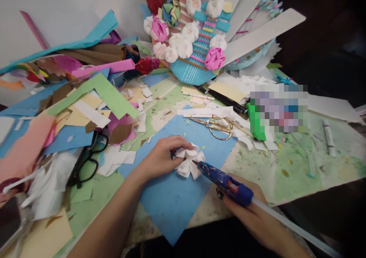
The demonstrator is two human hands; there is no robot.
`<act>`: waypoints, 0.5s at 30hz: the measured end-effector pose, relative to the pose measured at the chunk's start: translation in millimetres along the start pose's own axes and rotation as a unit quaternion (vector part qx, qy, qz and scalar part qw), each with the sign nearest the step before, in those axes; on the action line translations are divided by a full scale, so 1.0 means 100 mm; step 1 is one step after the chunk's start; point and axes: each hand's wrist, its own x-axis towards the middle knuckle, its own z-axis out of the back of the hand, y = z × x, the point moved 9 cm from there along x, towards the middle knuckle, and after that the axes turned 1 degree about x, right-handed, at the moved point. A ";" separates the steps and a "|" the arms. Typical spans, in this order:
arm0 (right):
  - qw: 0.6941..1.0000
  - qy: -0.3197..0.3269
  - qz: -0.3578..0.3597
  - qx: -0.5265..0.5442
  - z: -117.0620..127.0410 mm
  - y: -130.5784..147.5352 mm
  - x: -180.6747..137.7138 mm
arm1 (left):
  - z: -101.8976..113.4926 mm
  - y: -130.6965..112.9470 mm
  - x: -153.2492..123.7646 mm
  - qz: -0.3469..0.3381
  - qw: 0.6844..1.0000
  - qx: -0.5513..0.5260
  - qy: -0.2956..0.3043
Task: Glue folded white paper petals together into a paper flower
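Note:
A white paper flower [187,168] with spread petals lies on a blue sheet of paper [174,200]. My left hand [166,153] pinches the flower's left and upper petals between thumb and fingers. In my right hand [243,202] is a blue hot glue gun [225,181], its metal tip at the flower's centre; whether it touches cannot be made out. A long translucent glue stick [294,225] sticks out of the gun's back end. Gold-handled scissors [220,128] rest with blades slightly apart at the blue sheet's upper edge.
Paper scraps and black glasses [88,166] crowd the left side. Behind stand guitar-shaped paper crafts [191,69] with paper flowers. To the right lie a green object [256,122], a blurred-out patch and a white marker [328,137]. The table's front edge is close to me.

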 end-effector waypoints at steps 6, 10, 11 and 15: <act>1.000 0.023 -0.003 0.003 -0.04 0.07 0.05 | -0.02 -0.01 -0.01 -0.018 1.000 -0.004 0.003; 1.000 0.020 -0.010 -0.014 -0.06 0.08 0.07 | -0.02 -0.02 -0.01 -0.018 1.000 -0.005 0.004; 1.000 0.018 -0.009 -0.021 -0.06 0.09 0.07 | -0.02 -0.02 -0.01 -0.017 1.000 -0.004 0.004; 0.999 0.018 -0.009 -0.040 -0.06 0.08 0.05 | -0.03 -0.02 0.00 -0.015 1.000 -0.005 0.009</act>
